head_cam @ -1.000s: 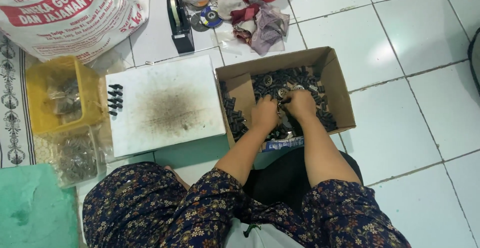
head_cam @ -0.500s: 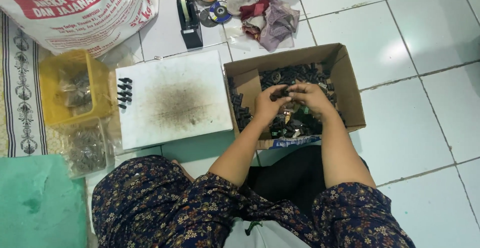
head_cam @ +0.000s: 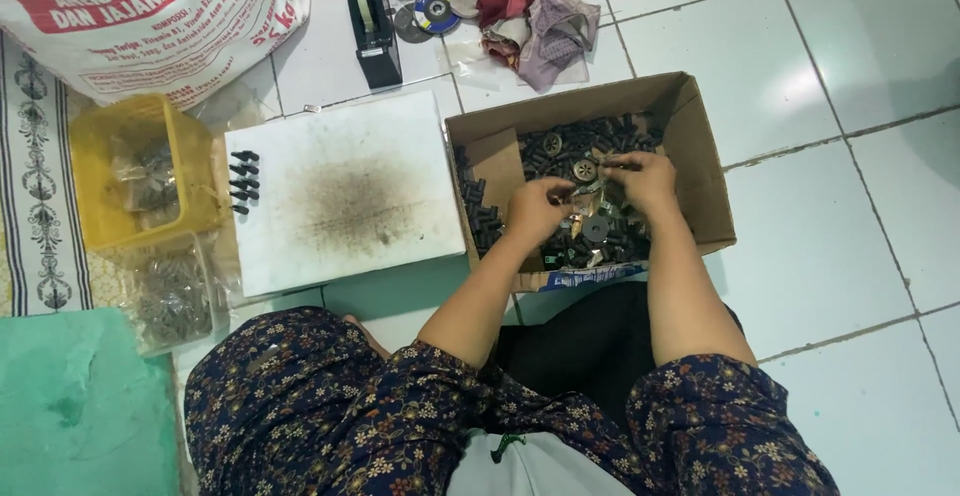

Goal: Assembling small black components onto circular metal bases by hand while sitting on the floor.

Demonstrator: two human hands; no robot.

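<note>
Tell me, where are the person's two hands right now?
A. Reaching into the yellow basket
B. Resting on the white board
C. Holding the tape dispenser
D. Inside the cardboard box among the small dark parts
D: the left hand and right hand are both inside the cardboard box, among the small dark parts, away from the white board and yellow basket.
</note>
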